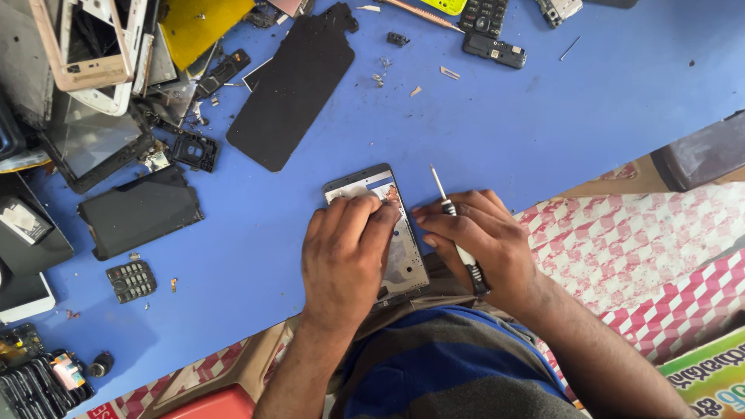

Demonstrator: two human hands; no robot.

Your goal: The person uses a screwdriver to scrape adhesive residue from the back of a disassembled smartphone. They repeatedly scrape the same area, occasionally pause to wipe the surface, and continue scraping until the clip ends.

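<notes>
Head view, opened phone frame [403, 256] pressed flat by left hand [345, 256] on blue table [543, 116], screwdriver [458, 233] clamped in right hand [477, 240] just beside frame, black panel [291, 85] beyond frame.

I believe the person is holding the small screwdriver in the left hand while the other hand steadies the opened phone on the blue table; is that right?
Not quite: the head view shows the small screwdriver in the right hand, while the left hand steadies the opened phone on the blue table.
</notes>
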